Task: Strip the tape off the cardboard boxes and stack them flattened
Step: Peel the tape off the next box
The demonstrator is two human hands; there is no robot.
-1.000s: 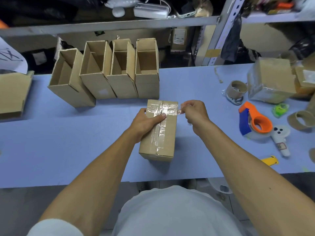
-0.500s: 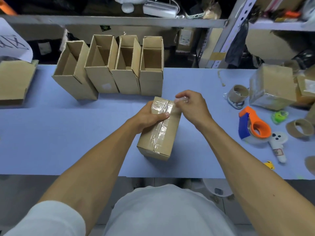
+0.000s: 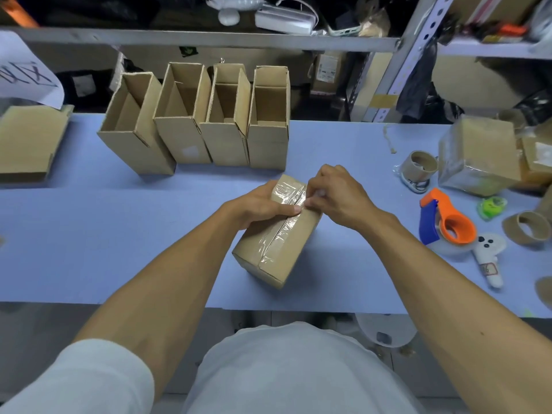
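Note:
A closed cardboard box lies on the blue table in front of me, turned slightly clockwise. Clear tape runs along its top seam and wraps its far end. My left hand holds the box's far left side, thumb pressed on the top. My right hand is over the far right corner, thumb and fingers pinching the tape there. Several open boxes stand in a row behind. A flattened box lies at the far left.
An orange and blue tape dispenser lies to the right, with empty tape cores, a white controller, a green item and a taped box around it. Shelving stands behind the table.
My right hand has moved left from beside the box onto its far right corner. The box has turned slightly clockwise. The view has shifted a little.

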